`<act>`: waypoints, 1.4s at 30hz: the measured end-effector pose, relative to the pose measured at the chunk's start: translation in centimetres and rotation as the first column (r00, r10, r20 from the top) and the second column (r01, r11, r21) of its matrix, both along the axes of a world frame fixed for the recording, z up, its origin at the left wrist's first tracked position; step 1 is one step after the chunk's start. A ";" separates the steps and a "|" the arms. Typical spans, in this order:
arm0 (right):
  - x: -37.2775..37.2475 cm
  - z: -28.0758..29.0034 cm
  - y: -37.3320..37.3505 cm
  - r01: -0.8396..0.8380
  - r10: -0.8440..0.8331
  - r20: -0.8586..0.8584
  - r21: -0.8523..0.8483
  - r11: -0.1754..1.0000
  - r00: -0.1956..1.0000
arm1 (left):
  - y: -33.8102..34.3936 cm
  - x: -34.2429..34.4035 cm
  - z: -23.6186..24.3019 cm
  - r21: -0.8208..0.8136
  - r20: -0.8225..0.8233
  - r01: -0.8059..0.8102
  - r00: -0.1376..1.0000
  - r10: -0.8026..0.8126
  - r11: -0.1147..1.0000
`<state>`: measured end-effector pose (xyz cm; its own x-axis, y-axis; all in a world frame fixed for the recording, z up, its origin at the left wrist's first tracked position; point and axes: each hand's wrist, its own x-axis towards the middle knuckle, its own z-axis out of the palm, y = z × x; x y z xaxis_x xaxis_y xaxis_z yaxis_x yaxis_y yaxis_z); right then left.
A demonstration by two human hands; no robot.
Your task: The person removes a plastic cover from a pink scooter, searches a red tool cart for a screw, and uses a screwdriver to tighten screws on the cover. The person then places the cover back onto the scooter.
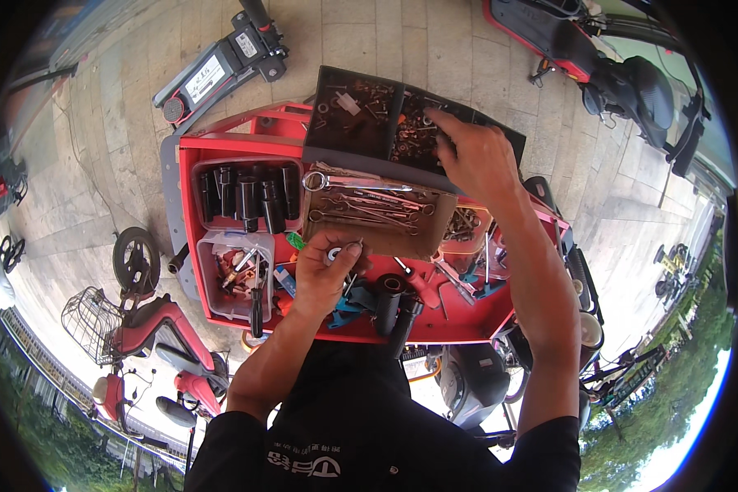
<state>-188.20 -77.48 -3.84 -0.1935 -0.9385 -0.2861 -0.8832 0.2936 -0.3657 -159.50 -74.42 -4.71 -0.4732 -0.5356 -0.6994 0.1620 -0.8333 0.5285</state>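
Observation:
My left hand (pixel 323 275) is closed in front of the wrench box, pinching a small pale ring-shaped washer (pixel 334 253). A tiny piece also shows by the thumb tip, too small to name. Farther off, my right hand (pixel 480 156) reaches over the black divided tray (pixel 353 158). Its index finger points down at a heap of loose nuts and bolts (pixel 416 135) in the right-hand compartment. The thumb stays apart from the index finger, and nothing shows between them. More loose fasteners (pixel 369 111) and a small white piece lie in the left compartment.
Below the tray, a cardboard box (pixel 402 240) holds several wrenches (pixel 377 205). The red tool cart (pixel 459 328) also carries black sockets (pixel 248 197), a clear bin (pixel 258 310) and pliers. Around it are a floor jack (pixel 221 74), a dark scooter (pixel 623 82) and a red bike (pixel 156 324).

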 end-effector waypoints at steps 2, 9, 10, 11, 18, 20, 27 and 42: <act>0.1 0.1 -0.1 -0.022 0.022 -0.017 0.035 0.999 1.000 | 0.1 0.0 -0.1 -0.010 0.002 0.004 1.000 -0.004 1.000; 0.7 1.2 -1.2 -0.020 0.029 -0.040 0.200 0.980 0.999 | 0.1 0.0 -0.1 0.015 -0.007 -0.015 1.000 0.015 1.000; 0.9 1.3 -1.5 -0.008 0.017 -0.041 0.216 0.976 0.999 | 0.1 0.0 -0.1 0.007 -0.002 -0.008 1.000 0.008 1.000; 1.1 1.4 -1.6 -0.019 0.034 -0.053 0.255 0.967 0.998 | 0.1 0.0 0.0 0.011 -0.002 -0.008 1.000 0.008 1.000; 1.2 2.1 -1.7 -0.157 0.173 -0.025 0.314 0.937 0.985 | 0.1 0.2 -0.3 0.005 -0.036 -0.011 0.999 0.011 1.000; 1.0 2.2 -1.5 -0.169 0.185 -0.019 0.323 0.931 0.983 | 0.1 0.2 -0.3 0.005 -0.019 -0.017 1.000 0.017 1.000; 0.7 2.1 -0.4 -0.187 0.198 -0.007 0.301 0.935 0.980 | 0.2 0.0 -0.1 0.003 0.002 -0.032 0.999 0.032 0.999; 2.7 -0.8 -2.0 -0.082 0.086 -0.071 0.063 0.995 0.994 | -0.1 -0.1 0.1 -0.046 0.021 0.004 1.000 -0.003 0.999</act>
